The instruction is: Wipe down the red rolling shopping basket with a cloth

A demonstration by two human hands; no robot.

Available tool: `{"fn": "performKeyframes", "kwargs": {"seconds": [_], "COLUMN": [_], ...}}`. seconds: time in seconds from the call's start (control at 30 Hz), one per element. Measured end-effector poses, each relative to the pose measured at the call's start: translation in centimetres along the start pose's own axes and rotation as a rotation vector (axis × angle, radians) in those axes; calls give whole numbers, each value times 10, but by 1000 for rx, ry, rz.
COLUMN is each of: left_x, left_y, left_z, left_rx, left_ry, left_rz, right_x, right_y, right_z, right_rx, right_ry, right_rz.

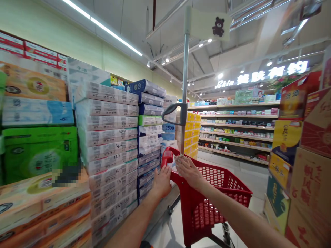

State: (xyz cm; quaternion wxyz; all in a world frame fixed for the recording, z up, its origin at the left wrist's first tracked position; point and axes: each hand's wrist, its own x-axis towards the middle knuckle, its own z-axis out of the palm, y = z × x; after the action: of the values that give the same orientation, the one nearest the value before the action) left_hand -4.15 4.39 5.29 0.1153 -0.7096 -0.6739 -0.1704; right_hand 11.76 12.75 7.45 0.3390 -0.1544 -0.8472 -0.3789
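Observation:
A red plastic shopping cart (pixel 222 193) stands in the aisle in front of me, its basket empty as far as I can see. My left hand (pixel 162 182) is closed round the cart's red rim at its near left corner. My right hand (pixel 188 169) lies over the rim beside a grey metal pole (pixel 184 93), fingers stretched forward and held together. The pole rises from the cart, carries a grey handle loop (pixel 173 113) and ends in a pale flag with a bear (pixel 209 24).
Stacks of packaged tissue (pixel 111 151) and paper goods (pixel 38 144) line the left side, close to the cart. Cardboard boxes (pixel 302 158) are piled on the right. Shelves of small products (pixel 232 131) run across the far end under a lit sign (pixel 261 76).

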Motion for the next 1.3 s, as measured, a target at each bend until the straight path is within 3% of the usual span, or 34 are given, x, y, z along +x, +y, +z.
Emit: {"fn": "performKeyframes", "kwargs": {"seconds": [0.23,0.4,0.47,0.57,0.67,0.77,0.87,0.93,1.1,1.3], "left_x": [1,0,-1,-1,0,0,0,-2,0,15], "left_y": [3,3,7,15,22,24,24,26,18,-11], "left_z": [6,7,6,8,13,20,25,26,21,12], "left_rx": [23,71,108,172,196,197,197,196,187,125], "left_ry": [-14,9,29,80,104,117,145,162,157,146], "left_rz": [-7,7,1,38,90,85,82,75,102,-54], "right_x": [29,-31,-50,-64,-87,-131,-158,-149,-101,-140], "right_y": [21,-28,-49,-60,-47,-25,-17,-27,-55,-31], "right_z": [-11,13,23,32,33,27,22,22,31,34], "right_rx": [12,76,96,101,128,124,97,150,249,174], "right_ry": [63,42,33,-18,-154,-285,-325,-286,-127,-344], "right_rz": [179,99,221,549,751,892,1065,1023,760,911]}}
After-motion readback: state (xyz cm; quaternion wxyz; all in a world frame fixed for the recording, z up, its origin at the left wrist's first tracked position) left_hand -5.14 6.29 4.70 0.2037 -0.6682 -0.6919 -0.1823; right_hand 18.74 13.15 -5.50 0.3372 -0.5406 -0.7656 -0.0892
